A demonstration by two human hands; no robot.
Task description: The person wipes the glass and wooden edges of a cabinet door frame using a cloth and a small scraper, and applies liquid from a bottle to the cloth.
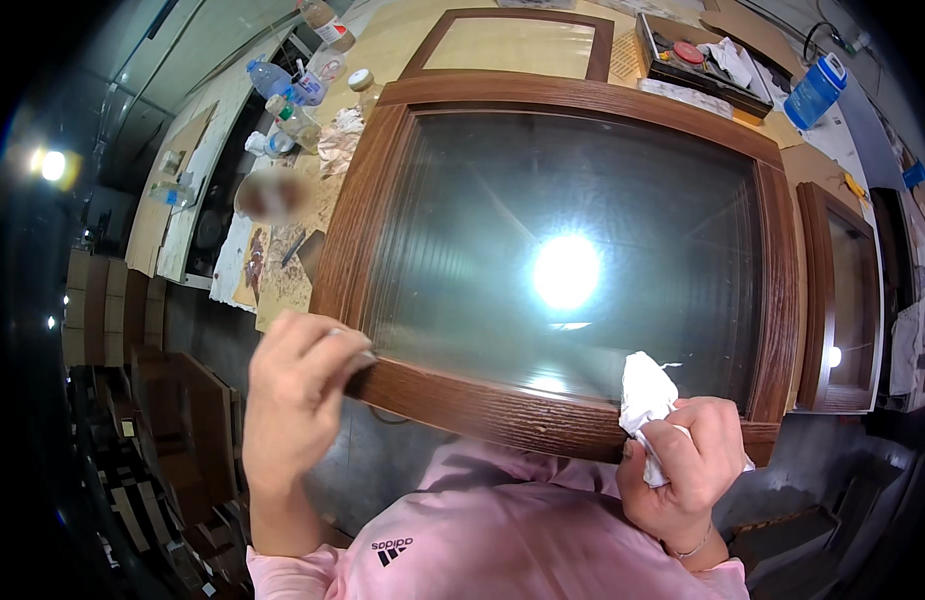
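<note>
I've got the desk (383,45) filling my feed, and the framed glass panel (563,270) sits over its near edge, overhanging toward the wearer. Glass is already seated inside all four rails; how much surface work is left, I can't judge under this glare. The glazed face points up, long axis left to right, dipping rightward. Hands are well apart: the left hand (308,375) curls at the near-left corner, grip unclear; the right hand (688,450) clenches a white tissue (646,390).

Brown wooden frame (463,405): holds 1 reflective glass pane (483,230)
Left hand (298,385): curled at frame's near-left corner
Right hand (693,450): grips crumpled white tissue (646,390)
</note>
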